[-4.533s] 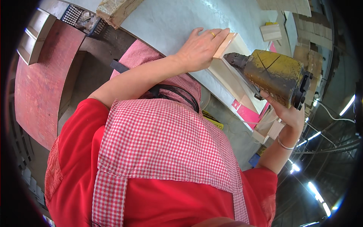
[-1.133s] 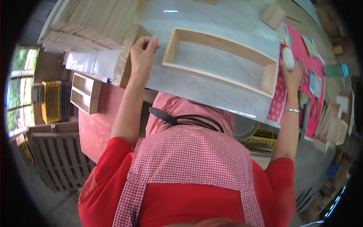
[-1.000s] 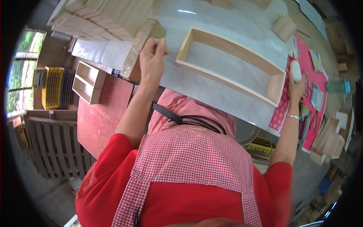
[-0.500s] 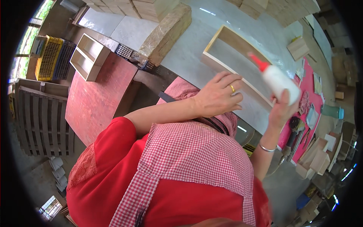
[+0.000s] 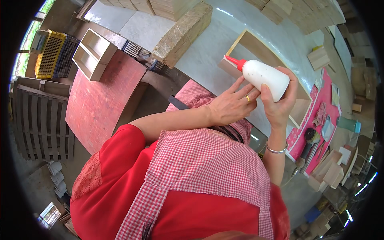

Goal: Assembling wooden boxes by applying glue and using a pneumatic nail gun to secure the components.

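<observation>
Light is shining on the grey table [image 5: 199,64] in front of me, and a red board [image 5: 105,96] is sitting off to my left. On that board a little white box [image 5: 94,54] with two spaces is standing. A long block [image 5: 183,35] in shiny wrap is resting near the table's edge.

What is new is the glue-type bottle [image 5: 267,79]. About a second ago my right hand [image 5: 281,102] was holding it far over by the pink cloth [image 5: 327,91]. Now I am holding it in front of me, lying almost flat in the air, with its red tip [image 5: 236,62] pointing left. My right fingers and thumb are wrapping around its bottom end.

My left hand [image 5: 233,106] is changing place too. It was up by the wrapped block, with its fingers curled. Now it is reaching across my front, fingers loosely spread, just beside the bottle. I am not seeing anything in it, and I cannot tell if it is touching the bottle.

Past the bottle, the long wooden frame [image 5: 301,111] is lying on the table, partly hidden. So bottle, frame and both hands are coming close together, while a dark tool [image 5: 311,136] is resting on the cloth.
</observation>
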The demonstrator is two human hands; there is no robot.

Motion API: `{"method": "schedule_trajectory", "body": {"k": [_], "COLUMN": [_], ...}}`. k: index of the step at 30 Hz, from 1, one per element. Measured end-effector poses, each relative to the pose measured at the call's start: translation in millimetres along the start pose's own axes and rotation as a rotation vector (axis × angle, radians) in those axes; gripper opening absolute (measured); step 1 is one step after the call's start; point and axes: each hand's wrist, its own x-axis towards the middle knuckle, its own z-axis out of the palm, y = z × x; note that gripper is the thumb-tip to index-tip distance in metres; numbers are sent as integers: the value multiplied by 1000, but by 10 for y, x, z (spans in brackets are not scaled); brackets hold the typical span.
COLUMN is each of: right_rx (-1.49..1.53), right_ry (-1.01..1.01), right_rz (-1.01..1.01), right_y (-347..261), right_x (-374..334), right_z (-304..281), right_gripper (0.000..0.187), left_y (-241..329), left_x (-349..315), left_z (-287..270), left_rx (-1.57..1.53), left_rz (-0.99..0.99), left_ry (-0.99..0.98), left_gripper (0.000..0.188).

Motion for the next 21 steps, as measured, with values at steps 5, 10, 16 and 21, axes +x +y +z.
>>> {"method": "schedule_trajectory", "body": {"k": [5,10,16,21], "right_rx": [-64,-112,-211,-282], "right_ry": [4,40,104,161], "right_rz": [-37,-71,-113,-115], "right_y": [16,74,183,189], "right_x": [70,197,388,557], "right_z": [-8,-27,-30,-11], "right_gripper": [57,55,55,56], "left_y": [8,-5,-7,2], "left_x": [10,17,-3,23], "left_z": [8,-20,3,-55], "left_rx": [-42,-23,18,-3], "left_rz": [-14,5,16,17], "left_ry": [42,28,2,2], "left_gripper": [19,18,34,18]}}
